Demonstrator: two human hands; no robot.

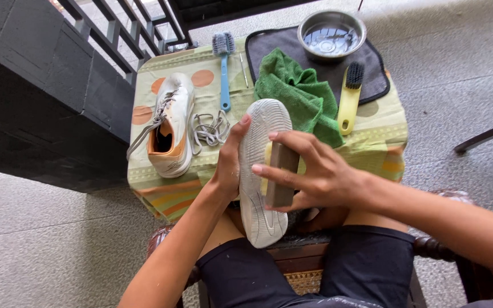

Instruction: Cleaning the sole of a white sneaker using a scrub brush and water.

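Two hands: both busy
Left hand (pixel 230 165): wrapped around the upturned white sneaker (pixel 262 171)
Right hand (pixel 315 171): fingers pinching a brown block (pixel 282 174) against the sole
Bench (pixel 372 142): second sneaker (pixel 170 124), green cloth (pixel 298 94)

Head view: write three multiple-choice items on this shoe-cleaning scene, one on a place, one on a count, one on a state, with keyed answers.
1. Where does the steel bowl stand?
A. on the dark mat
B. on the floor
C. on the person's lap

2. How many long-handled brushes lie on the table?
A. one
B. two
C. four

3. How is the shoe in the left hand turned?
A. sole toward the camera
B. opening toward the camera
C. lying flat on the table

Answers: 1 A, the bowl sits on the mat at the table's far edge. 2 B, a blue brush and a yellow brush. 3 A, the pale sole faces up while the right hand presses a brown block on it.
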